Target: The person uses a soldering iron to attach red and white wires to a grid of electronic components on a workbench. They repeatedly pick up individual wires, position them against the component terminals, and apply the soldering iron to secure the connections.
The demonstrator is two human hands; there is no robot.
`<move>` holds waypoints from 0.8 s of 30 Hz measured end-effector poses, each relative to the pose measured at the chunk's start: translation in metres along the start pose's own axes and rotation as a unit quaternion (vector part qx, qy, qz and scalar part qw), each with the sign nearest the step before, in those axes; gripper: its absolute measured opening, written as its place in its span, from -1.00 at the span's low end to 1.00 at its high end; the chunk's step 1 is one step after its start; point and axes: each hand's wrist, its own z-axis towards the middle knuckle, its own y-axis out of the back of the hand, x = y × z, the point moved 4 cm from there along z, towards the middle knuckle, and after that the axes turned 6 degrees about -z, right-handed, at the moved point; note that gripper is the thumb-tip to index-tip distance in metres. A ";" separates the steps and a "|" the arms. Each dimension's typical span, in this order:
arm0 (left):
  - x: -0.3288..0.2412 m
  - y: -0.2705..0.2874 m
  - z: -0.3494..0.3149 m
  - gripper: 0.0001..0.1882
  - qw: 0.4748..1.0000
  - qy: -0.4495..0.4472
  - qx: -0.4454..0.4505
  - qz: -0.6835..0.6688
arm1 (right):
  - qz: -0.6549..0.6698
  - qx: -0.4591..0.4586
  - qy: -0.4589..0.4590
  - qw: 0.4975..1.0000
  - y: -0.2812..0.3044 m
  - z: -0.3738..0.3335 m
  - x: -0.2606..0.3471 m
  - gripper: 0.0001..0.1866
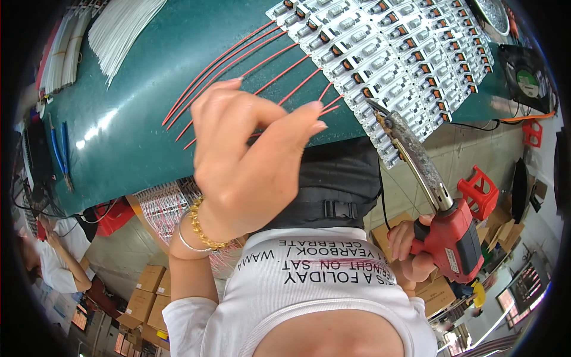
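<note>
My left hand (244, 154) is closed over the green table, its thumb and forefinger pinched on a thin red wire (331, 109). The wire's short end points right, toward the edge of a sheet of white circuit boards (380, 62). Several more red wires (238, 59) fan out leftward from that edge, some passing behind my fingers. In my right hand (407, 250) is a red and black soldering gun (457, 241), gripped by its handle. Its long metal barrel slants up and left, and the dark tip (373, 104) lies over the boards near the wire's end.
Bundles of white wires (122, 33) lie at the table's far left, with blue-handled tweezers (61, 149) nearer. A black round fan-like item (526, 80) stands right of the boards. Below are a red stool (479, 193) and cardboard boxes (143, 291). Another person (65, 256) sits at left.
</note>
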 end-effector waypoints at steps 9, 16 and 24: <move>0.000 -0.027 -0.001 -0.84 0.999 0.025 0.001 -0.031 | 0.024 0.011 0.064 0.998 0.013 -0.014 -0.017 -0.24; -0.001 -0.029 -0.003 -0.84 1.000 0.026 0.001 -0.016 | -0.019 -0.010 0.011 1.000 0.009 -0.014 -0.017 -0.27; -0.002 -0.030 -0.001 -0.84 1.000 0.021 -0.004 -0.019 | -0.012 -0.028 0.028 0.999 0.014 -0.015 -0.016 -0.26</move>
